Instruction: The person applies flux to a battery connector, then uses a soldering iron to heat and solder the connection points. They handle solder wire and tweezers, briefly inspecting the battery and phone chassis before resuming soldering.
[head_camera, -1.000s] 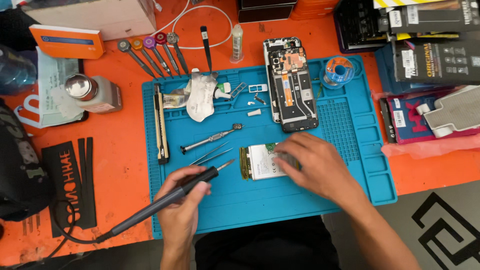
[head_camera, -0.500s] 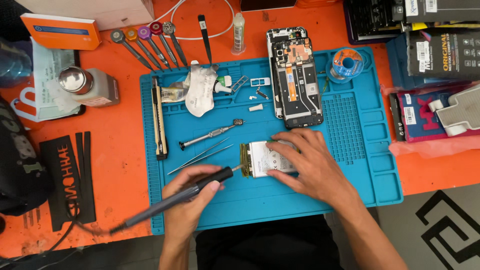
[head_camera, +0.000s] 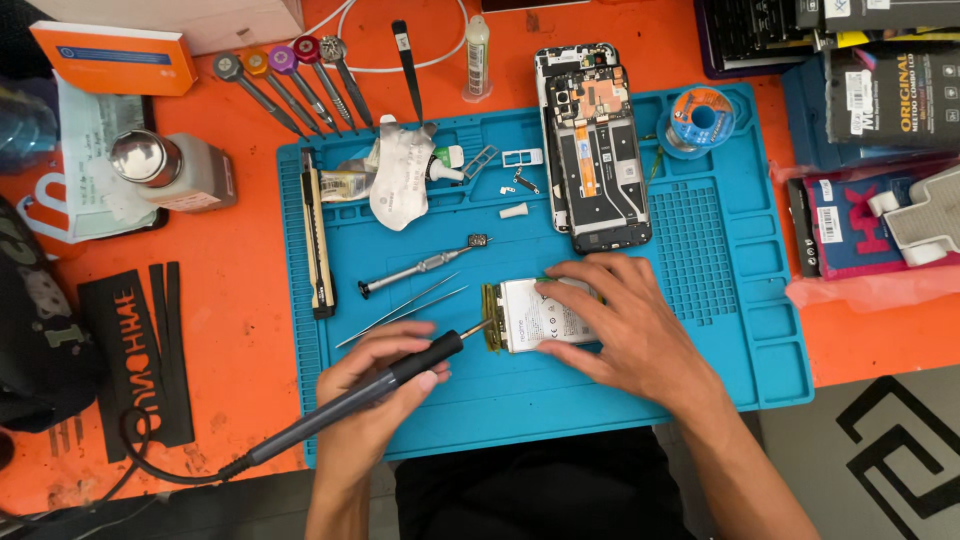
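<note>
Phone repair workshop. Orange worktop (head_camera: 250, 250) carries a blue silicone repair mat (head_camera: 700, 330), an opened phone (head_camera: 597, 150) with its board exposed, a row of precision screwdrivers (head_camera: 285, 85), tweezers (head_camera: 400, 310), a solder spool (head_camera: 700, 118), a soldering iron (head_camera: 370, 385). Boxed spare parts (head_camera: 880, 90) stacked at the right edge.

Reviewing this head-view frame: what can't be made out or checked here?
- Battery: its right part is hidden under the right hand.
- Soldering iron tip: too small to tell whether it touches the battery edge.
- Small parts on the blue mat: too small to identify.
- Boxes at right: cut off by the frame edge.
</note>
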